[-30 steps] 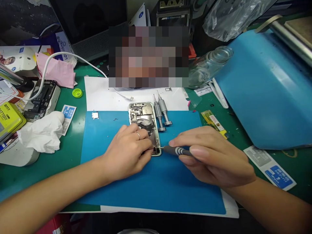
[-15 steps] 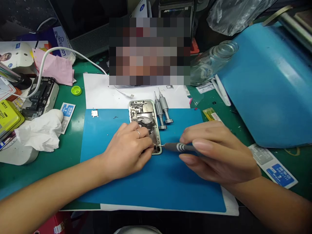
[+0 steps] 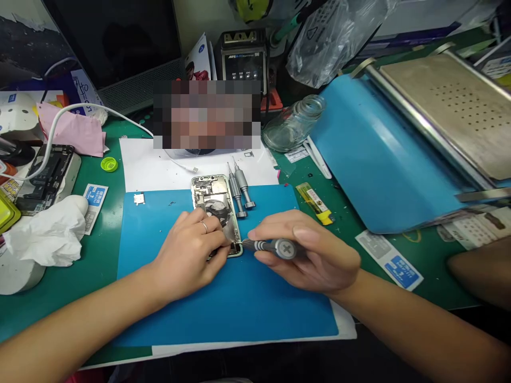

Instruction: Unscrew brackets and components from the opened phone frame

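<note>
Screwdrivers (image 3: 241, 180) beside phone (image 3: 216, 205) under left hand (image 3: 194, 252), grip unclear; right hand (image 3: 319, 255) around third screwdriver (image 3: 284, 248).

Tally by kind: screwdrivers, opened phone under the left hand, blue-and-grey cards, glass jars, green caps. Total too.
Screwdrivers: 3
Opened phone under left hand: 1
Blue-and-grey cards: 2
Glass jar: 1
Green cap: 1
Total: 8

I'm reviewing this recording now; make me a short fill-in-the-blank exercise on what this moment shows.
1. The right hand grips a gray ____.
2. The left hand wears a ____.
3. The opened smartphone lies partly on white paper and mostly on a ____ mat.

Missing words: screwdriver; ring; blue.
</note>
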The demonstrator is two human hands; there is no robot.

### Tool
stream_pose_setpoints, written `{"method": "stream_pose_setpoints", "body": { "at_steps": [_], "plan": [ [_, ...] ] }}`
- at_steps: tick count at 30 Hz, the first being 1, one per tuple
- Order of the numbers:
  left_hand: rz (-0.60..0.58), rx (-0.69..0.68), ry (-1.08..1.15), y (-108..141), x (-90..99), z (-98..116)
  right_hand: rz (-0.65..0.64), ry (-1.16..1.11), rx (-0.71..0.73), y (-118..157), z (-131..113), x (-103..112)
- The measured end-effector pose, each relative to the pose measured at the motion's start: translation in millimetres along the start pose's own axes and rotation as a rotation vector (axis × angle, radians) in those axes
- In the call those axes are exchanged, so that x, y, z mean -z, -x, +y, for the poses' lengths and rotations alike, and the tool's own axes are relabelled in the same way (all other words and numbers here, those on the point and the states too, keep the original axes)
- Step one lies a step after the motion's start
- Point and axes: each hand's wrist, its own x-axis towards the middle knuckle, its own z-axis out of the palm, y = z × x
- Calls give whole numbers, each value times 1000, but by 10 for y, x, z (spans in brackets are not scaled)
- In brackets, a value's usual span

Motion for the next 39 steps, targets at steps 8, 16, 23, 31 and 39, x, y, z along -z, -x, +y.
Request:
{"method": "stream_pose_setpoints", "body": {
  "at_steps": [8,16,23,31,39],
  "plan": [
    [-4,4,1,9,1,2,-17,18,51,-69,19,16],
    [-28,13,-29,-10,-14,10,28,-58,-11,16,-2,13],
    [-25,4,-45,-5,-17,15,38,58,-4,60,37,35],
    [-39,2,-76,5,-35,13,8,68,68,68,42,11],
    [-49,10,-77,-3,-39,9,-11,29,25,39,10,-13]
  ]
}}
